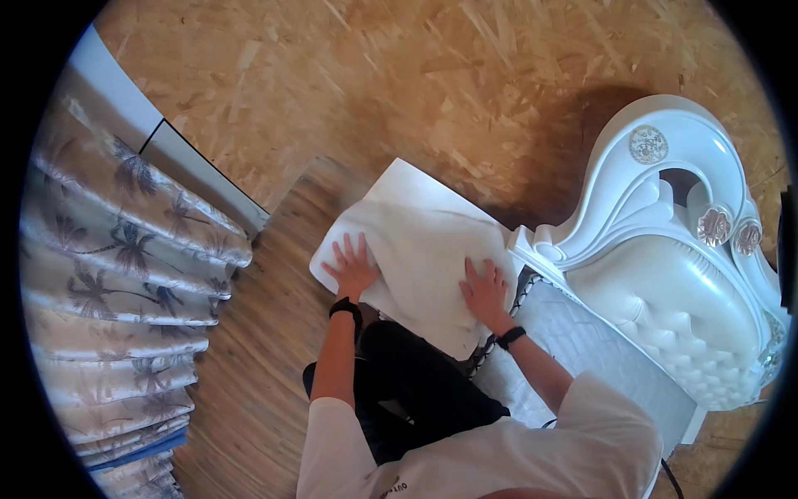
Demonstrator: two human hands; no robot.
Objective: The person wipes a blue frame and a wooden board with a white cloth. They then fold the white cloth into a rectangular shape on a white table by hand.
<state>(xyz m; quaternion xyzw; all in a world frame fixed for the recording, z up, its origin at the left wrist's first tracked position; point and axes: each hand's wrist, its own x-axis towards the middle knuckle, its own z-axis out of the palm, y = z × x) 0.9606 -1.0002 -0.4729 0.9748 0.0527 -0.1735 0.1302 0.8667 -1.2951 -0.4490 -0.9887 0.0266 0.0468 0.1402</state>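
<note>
A white cloth (421, 268) lies spread over a white piece of furniture (414, 184), whose flat top shows at the cloth's far edge. On the cloth's left part my left hand (353, 265) rests palm down, fingers spread. My right hand (486, 292) lies flat on the right part of the cloth, its fingers a little apart. Neither hand grips anything. Soft creases run through the cloth between the two hands. A black band is on each wrist.
To the right stands a white bed headboard (661, 299) with tufted padding, beside a pale mattress (580, 343). Palm-print curtains (131, 280) hang at the left above wood-look flooring (249, 362). Beyond is a wood-strand board surface (374, 81).
</note>
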